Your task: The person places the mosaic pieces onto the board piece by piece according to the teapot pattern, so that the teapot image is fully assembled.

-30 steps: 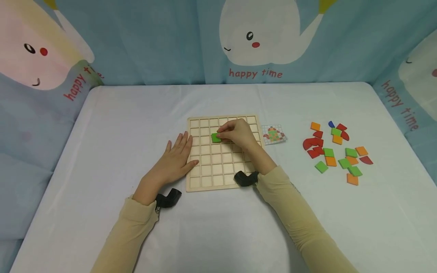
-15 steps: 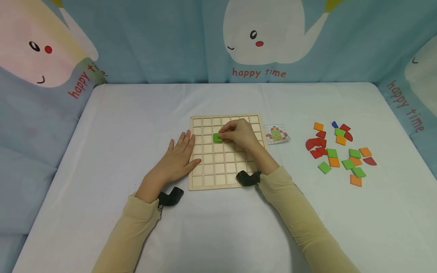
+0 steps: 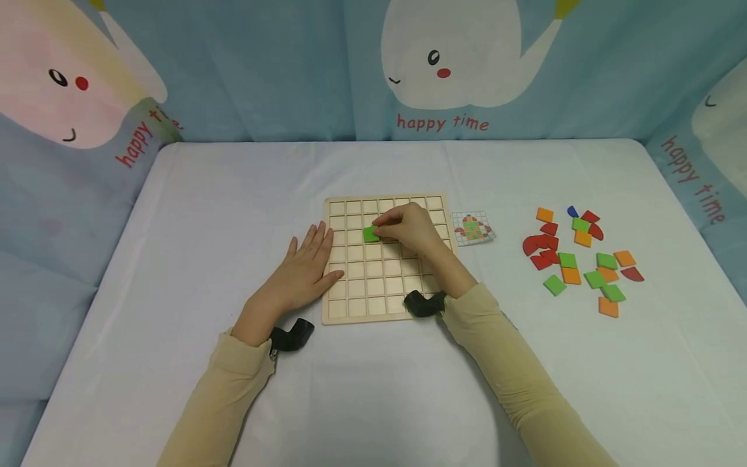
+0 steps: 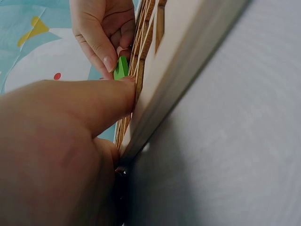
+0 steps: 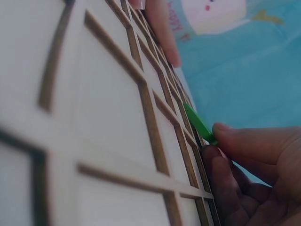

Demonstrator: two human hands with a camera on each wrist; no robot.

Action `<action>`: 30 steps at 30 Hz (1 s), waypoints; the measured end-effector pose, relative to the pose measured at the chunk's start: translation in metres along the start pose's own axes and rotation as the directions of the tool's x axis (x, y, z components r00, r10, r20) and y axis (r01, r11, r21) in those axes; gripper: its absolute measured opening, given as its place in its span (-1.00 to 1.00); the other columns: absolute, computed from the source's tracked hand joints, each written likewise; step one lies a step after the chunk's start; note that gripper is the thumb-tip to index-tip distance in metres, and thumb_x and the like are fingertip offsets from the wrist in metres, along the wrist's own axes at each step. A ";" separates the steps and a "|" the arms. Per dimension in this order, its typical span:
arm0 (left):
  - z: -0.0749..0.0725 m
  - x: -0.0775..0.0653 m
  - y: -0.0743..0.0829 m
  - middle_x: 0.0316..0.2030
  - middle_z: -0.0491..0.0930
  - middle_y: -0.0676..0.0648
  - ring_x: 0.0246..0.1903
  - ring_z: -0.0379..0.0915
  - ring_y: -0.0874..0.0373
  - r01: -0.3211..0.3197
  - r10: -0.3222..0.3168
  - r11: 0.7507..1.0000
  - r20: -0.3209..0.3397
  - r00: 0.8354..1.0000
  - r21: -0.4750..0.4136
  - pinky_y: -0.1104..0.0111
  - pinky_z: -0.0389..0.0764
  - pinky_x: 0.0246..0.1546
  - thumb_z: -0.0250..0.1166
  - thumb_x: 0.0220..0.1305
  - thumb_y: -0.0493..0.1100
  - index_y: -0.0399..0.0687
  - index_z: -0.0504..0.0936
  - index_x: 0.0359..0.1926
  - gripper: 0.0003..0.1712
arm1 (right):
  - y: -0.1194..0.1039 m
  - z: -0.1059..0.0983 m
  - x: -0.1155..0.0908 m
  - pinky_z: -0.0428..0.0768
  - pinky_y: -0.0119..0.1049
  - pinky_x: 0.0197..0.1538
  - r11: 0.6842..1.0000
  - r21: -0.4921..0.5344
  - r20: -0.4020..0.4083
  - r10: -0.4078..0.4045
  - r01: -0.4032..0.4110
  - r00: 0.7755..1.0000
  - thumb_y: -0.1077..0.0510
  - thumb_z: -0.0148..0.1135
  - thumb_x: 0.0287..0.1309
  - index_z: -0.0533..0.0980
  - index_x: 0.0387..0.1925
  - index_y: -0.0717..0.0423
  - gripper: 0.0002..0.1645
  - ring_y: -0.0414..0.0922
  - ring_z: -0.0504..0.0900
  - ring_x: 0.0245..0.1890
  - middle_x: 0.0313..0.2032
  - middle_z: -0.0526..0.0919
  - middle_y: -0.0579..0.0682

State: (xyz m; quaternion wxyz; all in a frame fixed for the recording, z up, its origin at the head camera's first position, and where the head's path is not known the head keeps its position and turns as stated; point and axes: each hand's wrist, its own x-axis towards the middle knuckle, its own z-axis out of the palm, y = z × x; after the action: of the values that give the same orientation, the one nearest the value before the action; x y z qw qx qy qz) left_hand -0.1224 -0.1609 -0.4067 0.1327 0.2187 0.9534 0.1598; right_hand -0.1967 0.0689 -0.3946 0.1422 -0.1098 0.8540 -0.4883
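Observation:
A light wooden grid board [image 3: 373,288] lies on the white table. Over its upper middle, my right hand [image 3: 410,230] pinches a green square tile [image 3: 370,234] between thumb and fingers. In the right wrist view the green tile [image 5: 198,123] stands tilted, one edge down at the grid's ridges. My left hand [image 3: 300,266] lies flat with straight fingers along the board's left edge, its thumb over the rim. The left wrist view shows that thumb [image 4: 108,101] on the board's border, with the pinched tile [image 4: 121,68] just beyond it.
Right of the board lies a small pattern card [image 3: 473,228] showing a coloured figure on a grid. Farther right are scattered loose tiles: green [image 3: 554,285], orange [image 3: 608,307], red [image 3: 539,243] and a small blue piece [image 3: 572,211]. A patterned blue curtain [image 3: 292,71] borders the table.
The head view has shifted slightly. Both hands keep their places on the board, and the green tile stays pinched over the same area.

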 end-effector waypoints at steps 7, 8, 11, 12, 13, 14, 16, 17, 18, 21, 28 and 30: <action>0.000 0.002 0.002 0.44 -0.43 -0.25 0.42 -0.55 -0.09 -0.002 0.002 1.000 0.005 1.000 -0.001 -0.08 -0.39 0.32 -0.09 0.44 0.13 -0.32 -0.29 0.45 -0.11 | 0.002 -0.003 0.000 0.52 -0.22 -0.05 1.000 -0.014 -0.011 -0.002 0.002 1.000 0.19 0.38 0.06 0.69 -0.26 0.19 -0.81 -0.08 0.63 -0.22 -0.25 0.71 0.04; 0.000 0.002 0.002 0.44 -0.43 -0.25 0.42 -0.55 -0.09 -0.002 0.002 1.000 0.005 1.000 -0.001 -0.08 -0.39 0.32 -0.09 0.44 0.13 -0.32 -0.29 0.45 -0.11 | 0.002 -0.003 0.000 0.51 -0.22 -0.04 1.000 -0.017 -0.013 -0.001 0.001 1.000 0.19 0.38 0.05 0.69 -0.27 0.18 -0.81 -0.09 0.63 -0.22 -0.25 0.71 0.04; 0.000 0.002 0.002 0.44 -0.42 -0.26 0.42 -0.55 -0.10 -0.006 0.006 1.000 -0.001 1.000 -0.002 -0.09 -0.39 0.32 -0.08 0.44 0.12 -0.33 -0.28 0.45 -0.12 | 0.002 -0.004 0.000 0.52 -0.21 -0.04 1.000 -0.014 -0.015 0.000 -0.001 1.000 0.20 0.39 0.05 0.69 -0.26 0.19 -0.81 -0.08 0.63 -0.22 -0.24 0.71 0.04; 0.000 0.003 0.002 0.44 -0.42 -0.26 0.42 -0.55 -0.10 -0.006 0.006 1.000 -0.001 1.000 -0.002 -0.09 -0.39 0.32 -0.08 0.44 0.12 -0.33 -0.28 0.45 -0.12 | 0.002 -0.004 0.000 0.52 -0.22 -0.05 1.000 -0.011 -0.015 -0.001 0.001 1.000 0.21 0.39 0.05 0.68 -0.25 0.20 -0.81 -0.08 0.63 -0.23 -0.25 0.71 0.05; 0.000 0.003 0.002 0.44 -0.42 -0.26 0.42 -0.55 -0.10 -0.007 0.007 1.000 -0.002 1.000 -0.001 -0.09 -0.39 0.32 -0.08 0.44 0.12 -0.33 -0.28 0.45 -0.12 | 0.002 -0.004 -0.001 0.53 -0.23 -0.07 1.000 -0.004 -0.015 -0.001 0.001 1.000 0.22 0.39 0.05 0.68 -0.24 0.21 -0.80 -0.08 0.64 -0.25 -0.25 0.70 0.06; 0.000 0.003 0.003 0.44 -0.42 -0.27 0.42 -0.55 -0.10 -0.007 0.007 1.000 -0.002 1.000 -0.001 -0.09 -0.39 0.32 -0.08 0.44 0.11 -0.33 -0.28 0.45 -0.12 | 0.002 -0.004 -0.001 0.54 -0.24 -0.09 1.000 0.004 -0.016 -0.001 0.001 1.000 0.22 0.39 0.04 0.68 -0.24 0.22 -0.79 -0.08 0.64 -0.27 -0.26 0.70 0.07; -0.001 0.003 0.003 0.44 -0.42 -0.26 0.42 -0.55 -0.10 -0.007 0.006 1.000 -0.003 1.000 -0.002 -0.09 -0.39 0.32 -0.08 0.44 0.11 -0.32 -0.28 0.45 -0.12 | 0.002 -0.005 -0.001 0.55 -0.26 -0.13 1.000 0.017 -0.016 -0.001 0.001 1.000 0.24 0.39 0.04 0.67 -0.22 0.24 -0.78 -0.08 0.65 -0.30 -0.28 0.70 0.09; -0.001 0.003 0.004 0.44 -0.42 -0.27 0.42 -0.55 -0.10 -0.006 0.006 1.000 -0.003 1.000 -0.003 -0.09 -0.39 0.32 -0.08 0.44 0.11 -0.32 -0.28 0.45 -0.12 | 0.002 -0.005 -0.001 0.56 -0.27 -0.15 1.000 0.024 -0.016 0.000 0.001 1.000 0.25 0.39 0.04 0.66 -0.22 0.25 -0.77 -0.08 0.65 -0.32 -0.28 0.70 0.09; -0.001 0.003 0.004 0.44 -0.41 -0.27 0.42 -0.54 -0.11 -0.006 0.006 1.000 -0.003 1.000 -0.005 -0.09 -0.39 0.32 -0.07 0.44 0.11 -0.33 -0.28 0.45 -0.12 | 0.002 -0.005 -0.001 0.57 -0.28 -0.16 0.999 0.036 -0.015 0.003 -0.002 1.000 0.25 0.38 0.04 0.66 -0.22 0.26 -0.77 -0.08 0.66 -0.32 -0.28 0.69 0.10; -0.002 0.002 0.005 0.44 -0.39 -0.29 0.42 -0.53 -0.12 -0.010 0.010 1.000 -0.008 1.000 -0.013 -0.10 -0.38 0.32 -0.07 0.44 0.10 -0.34 -0.26 0.44 -0.12 | 0.002 -0.006 -0.002 0.58 -0.30 -0.17 0.997 0.078 -0.009 0.018 -0.017 1.000 0.26 0.38 0.05 0.65 -0.22 0.27 -0.77 -0.08 0.66 -0.31 -0.26 0.69 0.11; -0.002 0.000 0.003 0.44 -0.40 -0.31 0.42 -0.53 -0.13 -0.005 0.005 1.000 -0.006 1.000 -0.009 -0.11 -0.39 0.31 -0.08 0.44 0.10 -0.36 -0.27 0.44 -0.12 | 0.003 -0.012 -0.008 0.61 -0.30 -0.17 0.966 0.256 0.014 0.028 -0.031 1.000 0.33 0.31 0.09 0.60 -0.17 0.38 -0.75 -0.11 0.68 -0.32 -0.27 0.66 0.14; -0.002 -0.001 0.002 0.44 -0.39 -0.31 0.42 -0.52 -0.14 -0.013 0.012 1.000 -0.011 1.000 -0.012 -0.11 -0.39 0.31 -0.07 0.44 0.10 -0.37 -0.26 0.44 -0.12 | 0.004 -0.018 -0.013 0.62 -0.28 -0.16 0.950 0.310 0.011 0.036 -0.038 0.999 0.35 0.29 0.10 0.57 -0.15 0.43 -0.74 -0.12 0.68 -0.33 -0.28 0.66 0.15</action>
State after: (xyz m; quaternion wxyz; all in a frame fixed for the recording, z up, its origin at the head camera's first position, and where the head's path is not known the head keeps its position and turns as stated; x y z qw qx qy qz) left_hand -0.1218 -0.1598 -0.4037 0.1280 0.2229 0.9518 0.1676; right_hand -0.1909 0.0894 -0.3880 0.1692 -0.0713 0.7682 -0.6133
